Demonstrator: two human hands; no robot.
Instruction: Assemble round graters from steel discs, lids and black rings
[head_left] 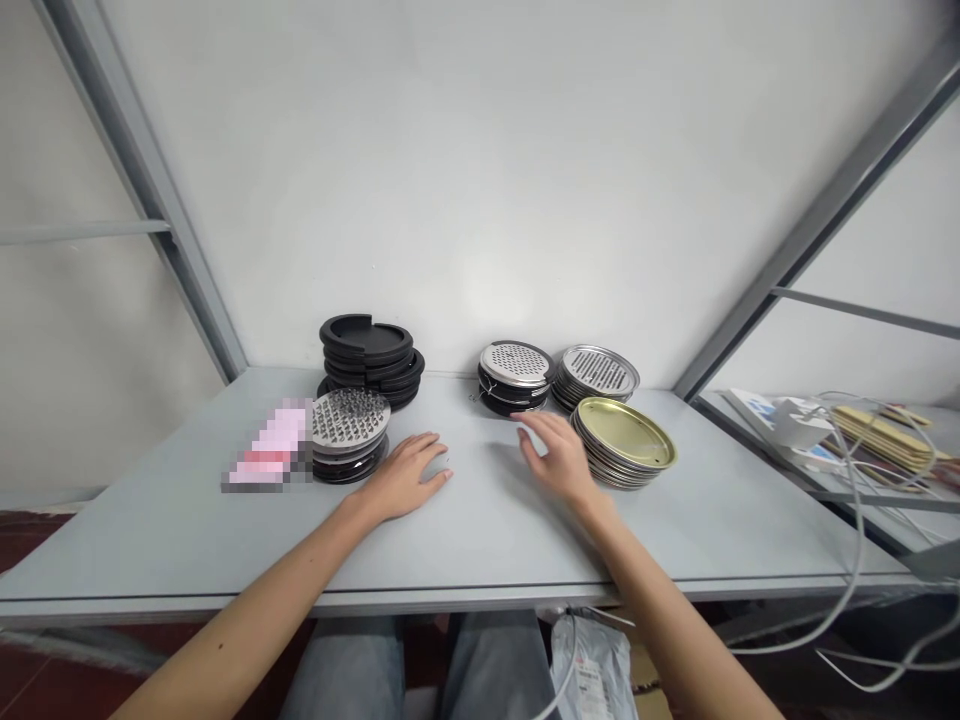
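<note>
My left hand (409,475) rests on the grey table with fingers loosely spread and nothing in them. Just left of it is a stack of round metal grater discs (350,420) with raised teeth, darker discs beneath. Behind these stands a pile of black round rims (367,345). My right hand (553,452) is open over the table, beside a stack of gold-coloured round metal lids (626,433). Past its fingertips sits a stack topped by a perforated grater disc (516,364) on black rims. To the right of that stack are slotted metal discs (598,372), also piled up.
A blurred pink item (274,445) lies at the table's left. On the right, a side shelf holds a white adapter (801,423), yellowish strips (885,438) and loose white cables (857,540). Grey metal posts flank the table (480,545); a plastic bag (592,665) is below its front edge.
</note>
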